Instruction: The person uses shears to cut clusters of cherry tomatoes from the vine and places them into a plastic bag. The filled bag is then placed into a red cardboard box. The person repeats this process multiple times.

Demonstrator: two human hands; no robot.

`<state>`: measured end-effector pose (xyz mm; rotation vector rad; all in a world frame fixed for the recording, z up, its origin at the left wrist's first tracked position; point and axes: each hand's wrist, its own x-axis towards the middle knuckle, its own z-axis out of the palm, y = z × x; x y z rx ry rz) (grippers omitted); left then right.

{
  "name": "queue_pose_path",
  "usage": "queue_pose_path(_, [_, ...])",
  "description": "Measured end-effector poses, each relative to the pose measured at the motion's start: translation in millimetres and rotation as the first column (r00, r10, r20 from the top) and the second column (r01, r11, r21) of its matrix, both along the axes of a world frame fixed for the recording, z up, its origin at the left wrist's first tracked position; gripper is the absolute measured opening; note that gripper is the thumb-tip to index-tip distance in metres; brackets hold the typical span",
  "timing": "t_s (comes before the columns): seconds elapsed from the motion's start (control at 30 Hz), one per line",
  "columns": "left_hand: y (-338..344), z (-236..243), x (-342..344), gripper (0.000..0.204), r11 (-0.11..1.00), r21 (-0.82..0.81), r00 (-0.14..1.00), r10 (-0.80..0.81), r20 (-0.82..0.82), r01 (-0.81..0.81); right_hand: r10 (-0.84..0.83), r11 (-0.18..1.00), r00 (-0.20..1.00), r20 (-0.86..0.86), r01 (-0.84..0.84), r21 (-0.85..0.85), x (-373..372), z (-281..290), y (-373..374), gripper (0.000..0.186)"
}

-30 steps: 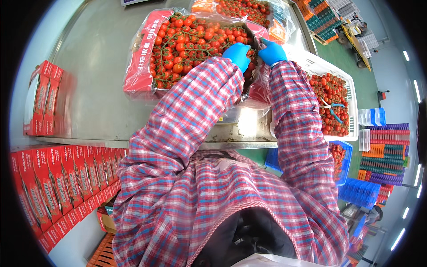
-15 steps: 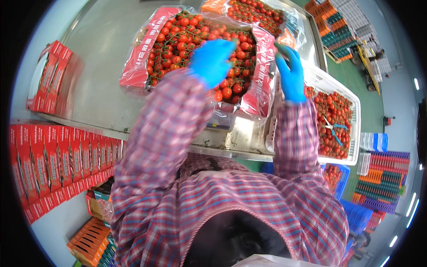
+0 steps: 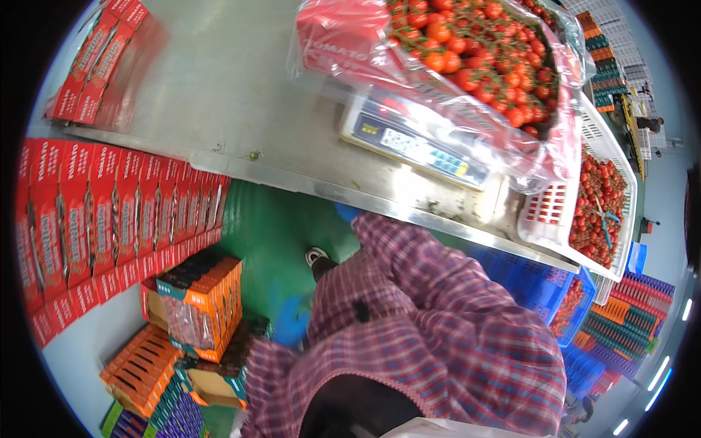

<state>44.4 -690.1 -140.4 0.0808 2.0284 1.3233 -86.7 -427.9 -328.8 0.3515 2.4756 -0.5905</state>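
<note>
My left hand, in a blue glove, hangs low beside a stack of orange cartons; motion smears its fingers. Only a bit of blue glove shows of my right hand, just by the steel table's front edge, so its fingers are hidden. Both hands are away from the red carton, which is full of cherry tomatoes on the vine and wrapped in a clear plastic bag. Beneath that carton is a digital scale with its display facing me.
A white crate of tomatoes, with blue-handled scissors on top, stands at the right. Blue crates sit below the table. Red cartons lie on its left end, and a row of red cartons stands below.
Both hands have left the tomato carton and dropped below the table edge, the left one toward the orange cartons. The view has swung left, bringing the scale and floor into sight.
</note>
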Motion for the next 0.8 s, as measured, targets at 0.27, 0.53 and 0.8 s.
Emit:
queue_pose_path(0.27, [-70,-77,78,0.029,0.883,-0.178,0.861,0.465,0.205,-0.434,-0.242,0.943,0.968,0.064,0.219,0.252,-39,-127,28,0.049])
queue_pose_path(0.53, [-61,-49,34,0.033,0.976,0.014,0.974,0.214,0.078,-0.215,-0.336,0.905,0.942,0.002,0.324,-0.278,-39,-42,13,0.045])
queue_pose_path(0.8, [8,72,-93,0.055,0.906,-0.302,0.634,-0.423,-0.647,0.296,0.628,0.423,0.681,-0.377,-0.705,-0.569,56,265,6,0.046])
